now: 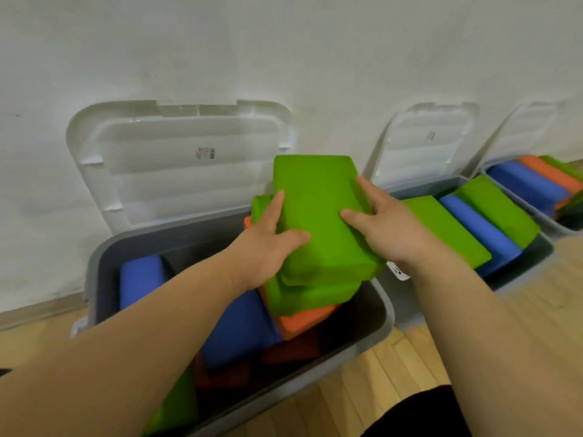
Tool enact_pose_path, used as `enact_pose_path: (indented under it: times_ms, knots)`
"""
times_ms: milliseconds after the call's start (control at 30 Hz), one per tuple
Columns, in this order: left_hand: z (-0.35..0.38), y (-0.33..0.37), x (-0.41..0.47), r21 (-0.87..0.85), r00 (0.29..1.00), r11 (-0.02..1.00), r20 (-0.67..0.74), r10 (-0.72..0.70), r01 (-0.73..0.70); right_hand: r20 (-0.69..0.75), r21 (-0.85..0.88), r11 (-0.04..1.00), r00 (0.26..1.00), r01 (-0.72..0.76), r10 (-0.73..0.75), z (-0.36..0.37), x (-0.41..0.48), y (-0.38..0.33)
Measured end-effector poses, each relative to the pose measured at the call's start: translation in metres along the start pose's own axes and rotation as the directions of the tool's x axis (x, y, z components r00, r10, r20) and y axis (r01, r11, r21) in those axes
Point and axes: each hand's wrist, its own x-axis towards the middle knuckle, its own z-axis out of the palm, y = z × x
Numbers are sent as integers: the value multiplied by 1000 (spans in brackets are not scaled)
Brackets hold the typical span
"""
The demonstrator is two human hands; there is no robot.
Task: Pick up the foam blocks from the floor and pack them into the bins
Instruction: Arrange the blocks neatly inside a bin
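Observation:
A green foam block (318, 216) sits on top of a stack above the nearest grey bin (383, 313). My left hand (268, 244) holds its left side, thumb on the top face and fingers along the edge. My right hand (383, 222) grips its right side the same way. Under it lie a second green block (309, 296) and an orange block (303, 320). Blue blocks (239, 332) and dark red blocks (293, 350) fill the bin lower down, with another green one (179, 405) at the near end.
The bin's white lid (176, 162) leans open against the wall. To the right stand a second bin (536, 263) with green and blue blocks and a third bin (536, 212) with blue and orange blocks. Wooden floor (394, 373) runs along the front.

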Motion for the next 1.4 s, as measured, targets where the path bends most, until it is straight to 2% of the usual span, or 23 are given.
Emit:
enact_pose_path:
  times_ms: [33,67,167,233,300,400,467,533,600,667,733,833,933,1033,1200,1400]
  knots:
    - [-2,-5,-1,147,1000,989,-6,-10,11,30,-114,993,999,-29,33,3,0,4]
    - [-5,-10,-5,258,999,966,-47,16,-3,61,-155,986,995,-64,74,5,0,6]
    - [-31,-19,-23,439,982,896,-131,133,-63,42,-243,969,998,-42,54,4,-4,3]
    - [-51,-31,-42,553,978,833,-182,104,14,-80,-370,929,995,24,-58,3,-8,-6]
    - [-70,-48,-64,661,965,733,-261,24,160,-158,-423,893,957,155,-242,14,-19,-29]
    - [-90,-80,-92,737,951,615,-298,-78,281,-68,-350,824,865,446,-497,61,-41,-68]
    - [-99,-97,-107,777,945,539,-295,-143,324,63,-286,797,840,532,-538,99,-52,-86]
    - [-107,-108,-121,792,938,502,-291,-188,346,204,-224,807,836,546,-509,133,-57,-95]
    - [-112,-117,-132,766,932,532,-278,-235,362,297,-175,841,842,513,-451,163,-54,-93]
    - [-116,-123,-139,748,932,557,-269,-245,362,372,-162,906,875,390,-310,193,-45,-82]
    - [-116,-132,-144,751,939,564,-267,-216,344,434,-223,956,898,188,-76,225,-30,-61]
    - [-117,-144,-144,733,942,592,-266,-204,335,457,-421,907,862,-5,218,268,-10,-16]
    - [-121,-153,-142,717,940,610,-288,-182,338,419,-577,814,829,-72,371,291,-5,17]
    - [-122,-159,-141,705,946,635,-286,-154,316,339,-664,741,841,-105,423,302,-7,29]
    - [-123,-158,-145,683,951,667,-274,-143,297,261,-664,726,854,-180,450,306,-4,31]
    - [-127,-163,-142,675,959,689,-260,-112,264,226,-538,810,885,-235,407,300,6,18]
